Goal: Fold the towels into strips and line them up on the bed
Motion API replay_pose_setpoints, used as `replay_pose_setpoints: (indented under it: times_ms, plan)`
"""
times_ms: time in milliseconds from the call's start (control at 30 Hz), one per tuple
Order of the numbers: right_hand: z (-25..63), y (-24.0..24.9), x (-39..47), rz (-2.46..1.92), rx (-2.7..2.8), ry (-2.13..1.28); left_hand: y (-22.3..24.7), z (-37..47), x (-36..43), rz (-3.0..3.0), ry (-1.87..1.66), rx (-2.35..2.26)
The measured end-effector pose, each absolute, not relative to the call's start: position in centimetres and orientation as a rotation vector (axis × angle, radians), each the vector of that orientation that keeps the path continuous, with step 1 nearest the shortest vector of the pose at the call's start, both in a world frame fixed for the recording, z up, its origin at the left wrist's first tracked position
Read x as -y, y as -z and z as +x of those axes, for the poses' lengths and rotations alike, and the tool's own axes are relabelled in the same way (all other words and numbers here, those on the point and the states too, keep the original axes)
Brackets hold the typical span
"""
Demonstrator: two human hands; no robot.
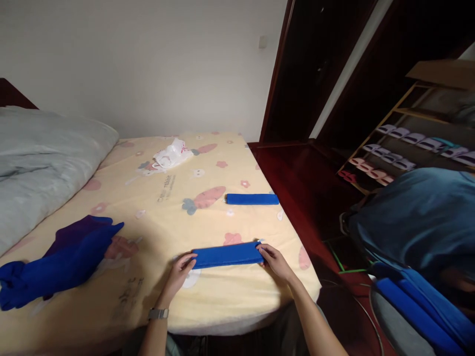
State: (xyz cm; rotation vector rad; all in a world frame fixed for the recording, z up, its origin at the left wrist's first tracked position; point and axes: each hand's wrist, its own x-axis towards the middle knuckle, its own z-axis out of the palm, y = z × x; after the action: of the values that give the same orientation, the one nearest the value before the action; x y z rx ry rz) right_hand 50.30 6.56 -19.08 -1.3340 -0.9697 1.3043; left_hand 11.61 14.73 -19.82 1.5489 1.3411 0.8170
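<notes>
Folded cloth (pixel 228 255) lies on bed (pixel 241 304), left hand (pixel 181 271) at its left end, right hand (pixel 277 261) at its right. Second folded cloth (pixel 252 199) sits behind it, slightly right; loose cloth (pixel 65 264) left of it; plastic bag (pixel 172 155) behind-left of it; shoe rack (pixel 423 115) far behind-right of it.

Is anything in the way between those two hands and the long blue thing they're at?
No, nothing visible. The left hand is on one end of the long blue piece, the right hand on the other. Another blue piece lies farther away on the bed sheet, not between them.
</notes>
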Motion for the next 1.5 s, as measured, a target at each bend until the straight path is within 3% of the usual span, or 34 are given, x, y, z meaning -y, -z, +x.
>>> replay_pose_setpoints:
  times_ms: [133, 333, 433, 567, 867, 1100, 1500]
  plan:
    - [51.0, 19.0, -6.2, -1.311, 1.091, -1.273, 20.4, 11.1, -14.7, 1.577, -0.848, -1.218]
    - [50.9, 18.9, -6.4, -1.418, 1.252, -0.954, 21.1, 11.9, -14.9, 1.556, -0.949, -1.236]
    - [51.1, 18.3, -6.4, -1.498, 1.161, -0.794, 19.8, 12.7, -14.8, 1.551, -0.950, -1.317]
    - [52.7, 17.3, -6.5, -1.532, 1.096, -0.843, 17.2, 15.6, -15.4, 1.531, -0.933, -1.322]
    - [62.4, 16.8, -15.5, -1.965, 1.094, -0.563, 15.0, 28.5, -26.7, 1.634, -0.778, -1.338]
    - [67.4, 18.0, -22.7, -2.172, 1.061, -0.553, 17.4, 35.1, -33.7, 1.761, -0.557, -1.618]
    - [67.5, 20.8, -25.3, -2.179, 0.986, -0.616, 18.6, 35.7, -34.3, 1.888, -0.395, -1.731]
